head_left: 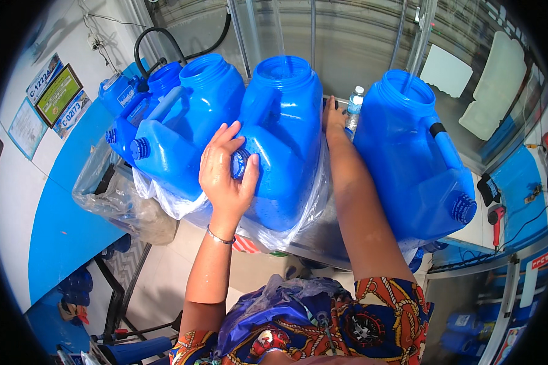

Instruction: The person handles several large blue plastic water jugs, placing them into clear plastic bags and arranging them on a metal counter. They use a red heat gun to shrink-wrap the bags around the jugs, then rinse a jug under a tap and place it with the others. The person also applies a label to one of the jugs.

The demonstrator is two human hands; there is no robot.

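Note:
My left hand [228,170] lies against the front of the middle blue water jug [286,121], fingers stretched out. Its thumb and fingers are on either side of the jug's small ribbed blue cap [239,163]. Between this jug and the right blue jug [402,152], my right arm reaches to the back. There my right hand [335,115] touches the rear edge area, one finger pointing up, the others partly hidden. Close beside it stands a small clear bottle [354,106] with a white cap. Clear streams run down into the open mouths of the middle and right jugs.
Another open blue jug [195,115] and smaller blue containers [119,91] stand to the left. Clear plastic bags [112,188] hang below them. A red-handled tool [496,222] lies at right. Metal pipes [313,36] rise behind the jugs.

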